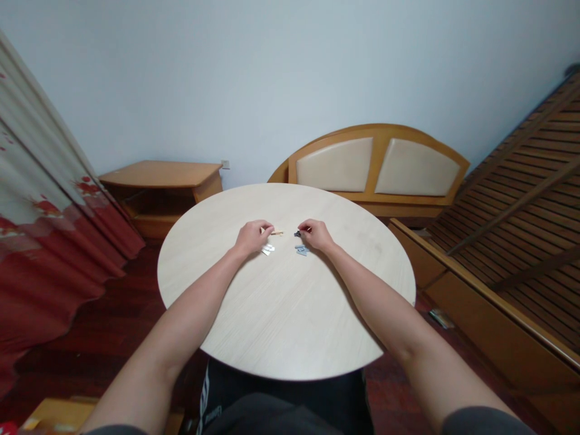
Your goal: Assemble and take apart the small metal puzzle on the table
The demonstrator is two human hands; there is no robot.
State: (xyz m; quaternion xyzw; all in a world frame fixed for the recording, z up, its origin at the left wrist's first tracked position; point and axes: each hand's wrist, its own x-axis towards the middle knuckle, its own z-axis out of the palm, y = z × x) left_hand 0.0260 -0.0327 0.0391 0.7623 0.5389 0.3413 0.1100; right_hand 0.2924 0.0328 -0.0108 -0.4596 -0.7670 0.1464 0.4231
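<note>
Two small pinches at the middle of a round surface (290,320)

The left hand (254,237) lay just left of the middle of the surface, its fingers clenched in a tight pinch on a small tan piece (277,232). This was possibly a wooden clothes peg, though it was too small to be sure. The right hand (316,235) lay just right of the middle, its fingers closed on a small dark piece (297,233) whose shape could not be made out. Both pieces were held near the centre, apart from each other, with a narrow strip of bare surface between them. The work in hand appeared to be fine fingertip handling of these two pieces, and neither hand had released its hold.

Just under the left hand, a little nearer the person's edge of the surface, lay some white slips (268,249). Blue-grey pieces (301,250) lay just below the right hand's fingers, too small to read in detail.

Beyond the far edge of the surface stood a low wooden cabinet (158,174) and a wooden headboard (376,166) with cream panels. A slatted bed base (512,199) leaned to the right of the surface, and a red-and-white curtain (45,199) hung to its left.
</note>
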